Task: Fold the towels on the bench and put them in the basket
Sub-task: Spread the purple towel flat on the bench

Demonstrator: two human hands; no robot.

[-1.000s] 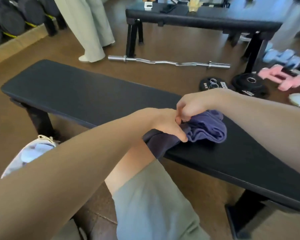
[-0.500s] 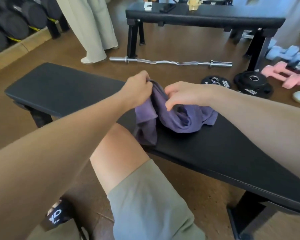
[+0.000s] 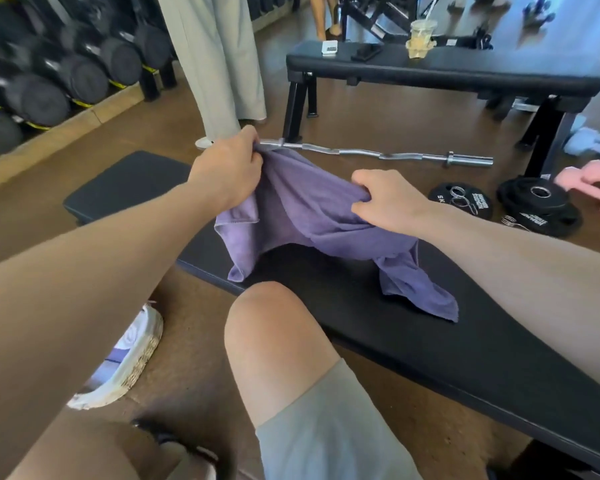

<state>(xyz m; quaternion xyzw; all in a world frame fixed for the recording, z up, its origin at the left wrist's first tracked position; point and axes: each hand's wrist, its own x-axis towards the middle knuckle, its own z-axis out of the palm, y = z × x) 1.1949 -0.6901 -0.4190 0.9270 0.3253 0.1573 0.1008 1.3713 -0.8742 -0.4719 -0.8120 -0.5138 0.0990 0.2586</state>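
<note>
The floor (image 3: 378, 119) was brown, w/ gym kit all round. A black padded desk (image 3: 430, 341) ran diagonally across the view from upper left to lower right; a bare knee (image 3: 274, 334) in grey shorts sat just in front of its near edge. A 2nd black bench (image 3: 465, 72) stood further back, carrying a plastic cup (image 3: 420, 38) w/ straw, a dark phone (image 3: 366, 51) and a small white item. A dumbbell rack (image 3: 49, 74) filled the upper left. Another person's legs in loose beige trousers (image 3: 219, 60) stood betw. the rack and the far bench.

The purple towel (image 3: 309, 216) hung unfolded and bunched above the desk middle, held up at 2 points; one tail drooped to the desk's near edge on the left, the other lay on the pad at right. Left hand (image 3: 227, 168) gripped the top-left edge, fingers curled tight on the cloth. Right hand (image 3: 388, 199) held the right side, fingers pinching a bunch of fabric.

A curl bar (image 3: 378, 154) lay on the floor behind the towel, partly hidden by the left hand. Black weight plates (image 3: 537, 206) and pink dumbbells (image 3: 589, 181) sat at far right. The woven basket (image 3: 139, 358) stood on the floor lower left, mostly hidden by the left forearm, w/ pale folded cloth inside.
</note>
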